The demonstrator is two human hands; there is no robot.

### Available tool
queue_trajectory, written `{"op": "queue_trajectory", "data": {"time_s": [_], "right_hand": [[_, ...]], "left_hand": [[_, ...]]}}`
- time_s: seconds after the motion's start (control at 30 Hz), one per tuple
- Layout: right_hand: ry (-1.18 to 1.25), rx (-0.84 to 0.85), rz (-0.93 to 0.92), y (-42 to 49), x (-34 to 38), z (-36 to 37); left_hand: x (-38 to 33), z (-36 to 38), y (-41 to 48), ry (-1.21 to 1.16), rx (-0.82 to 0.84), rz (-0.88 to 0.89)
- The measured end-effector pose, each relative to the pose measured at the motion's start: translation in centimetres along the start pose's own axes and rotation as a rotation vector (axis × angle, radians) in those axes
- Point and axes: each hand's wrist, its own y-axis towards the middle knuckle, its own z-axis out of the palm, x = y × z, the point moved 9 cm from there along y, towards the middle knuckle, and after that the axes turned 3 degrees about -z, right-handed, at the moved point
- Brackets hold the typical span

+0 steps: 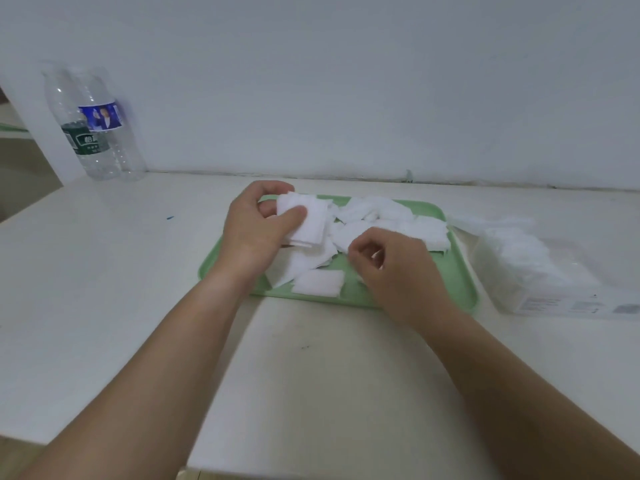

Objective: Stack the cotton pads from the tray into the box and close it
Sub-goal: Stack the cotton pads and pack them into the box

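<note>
Pale green plastic, the tray (460,268) lies flat on the white surface (104,271), close to the wall (346,81). Loose cotton pads (381,216) are scattered over it in an untidy overlapping heap, mostly across its far half, and one pad (318,282) lies by itself near the front rim.

The left hand (256,230) is above the tray's left end and grips a small stack of pads (311,220). The thumb presses on the top of the stack and the curled fingers wrap behind it, so the stack is lifted clear of the heap.

The right hand (398,271) hovers over the near right part of the tray with its fingers curled inward, thumb and forefinger close together. It may be pinching a single pad, but the blur and the angle keep me from telling.

The clear box (540,271) sits on the surface just beside the tray's right edge, with something white and crinkled inside it. I cannot make out how its lid stands.

Two clear plastic bottles (100,133) stand together at the far left against the wall, well apart from the tray.
</note>
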Motion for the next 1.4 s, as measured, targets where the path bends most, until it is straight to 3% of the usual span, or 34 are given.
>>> {"op": "queue_trajectory", "data": {"time_s": [0.1, 0.27, 0.5, 0.7, 0.87, 1.3, 1.4], "right_hand": [[-0.283, 0.221, -0.015, -0.6, 0.7, 3.0], [-0.414, 0.297, 0.022, 0.0, 1.0, 4.2], [-0.193, 0.346, 0.04, 0.4, 1.0, 4.5], [0.277, 0.117, 0.156, 1.2, -1.0, 0.7], [0.669, 0.065, 0.237, 0.8, -2.2, -0.3], [1.07, 0.212, 0.155, 1.0, -0.8, 0.2], [1.057, 0.204, 0.179, 0.9, -0.8, 0.2]], "left_hand": [[0.5, -1.1, 0.4, -0.017, -0.076, -0.017], [0.8, -0.5, 0.3, -0.016, -0.062, -0.024], [0.8, -0.9, 0.5, -0.007, -0.089, -0.002], [0.5, -1.3, 0.4, -0.019, -0.12, 0.002], [0.4, -0.5, 0.2, -0.028, -0.05, 0.007], [-0.1, 3.3, -1.2, 0.032, 0.229, 0.041], [0.1, 4.0, -1.3, 0.035, 0.276, 0.036]]}}
